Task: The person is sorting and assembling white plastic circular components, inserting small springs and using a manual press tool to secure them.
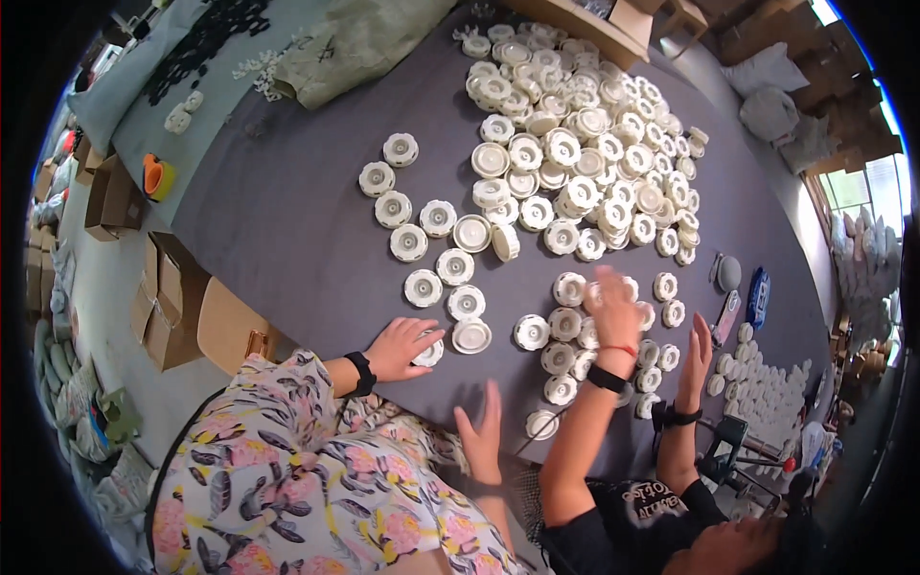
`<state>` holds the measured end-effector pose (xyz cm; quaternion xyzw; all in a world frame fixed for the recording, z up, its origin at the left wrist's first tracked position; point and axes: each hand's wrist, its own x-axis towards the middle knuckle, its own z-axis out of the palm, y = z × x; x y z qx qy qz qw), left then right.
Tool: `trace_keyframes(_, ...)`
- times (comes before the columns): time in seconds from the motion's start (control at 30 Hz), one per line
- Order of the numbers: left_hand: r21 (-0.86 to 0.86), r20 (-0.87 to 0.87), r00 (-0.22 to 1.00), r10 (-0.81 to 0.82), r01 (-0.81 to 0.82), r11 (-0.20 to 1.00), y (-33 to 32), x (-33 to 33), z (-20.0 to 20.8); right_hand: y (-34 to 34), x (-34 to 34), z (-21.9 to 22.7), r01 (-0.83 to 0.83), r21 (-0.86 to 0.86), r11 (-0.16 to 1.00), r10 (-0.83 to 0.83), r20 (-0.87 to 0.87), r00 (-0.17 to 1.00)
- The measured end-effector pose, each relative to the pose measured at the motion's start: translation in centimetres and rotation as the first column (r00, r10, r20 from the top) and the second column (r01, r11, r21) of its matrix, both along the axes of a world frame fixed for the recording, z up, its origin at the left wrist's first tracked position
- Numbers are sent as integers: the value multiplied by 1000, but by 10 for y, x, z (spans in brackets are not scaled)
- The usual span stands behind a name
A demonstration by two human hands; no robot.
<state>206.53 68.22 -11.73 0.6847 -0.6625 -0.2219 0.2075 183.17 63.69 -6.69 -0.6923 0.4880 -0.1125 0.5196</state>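
Note:
My left hand [402, 351] is at the table's near edge, its fingers and thumb around a white round plastic cap [428, 355] that it partly covers. Nothing is in my right hand [482, 441]; its fingers are apart, somewhat blurred, just off the near edge. Close to my left hand lie a cap with its plain face up [471, 335] and another with a ridged rim [466, 303]. A loose line of similar caps [409, 242] runs away from me toward the left.
A large heap of white caps [585, 144] covers the far side of the grey table [307, 192]. At my right a co-worker's hand [613, 307] reaches over grouped caps; the other hand [698, 359] is raised. Cardboard boxes [168, 302] stand on the left floor.

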Motion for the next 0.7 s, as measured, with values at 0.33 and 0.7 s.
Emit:
trace_keyframes(0.33,258,-514,846,143,-7,966,-20,47,8,-49,93,-46,553,224,802,-554,-65,830)
trace_keyframes(0.7,4,-288,949,-125,131,991,-14,52,5,-7,93,-55,-130,-390,912,-25,-369,929)
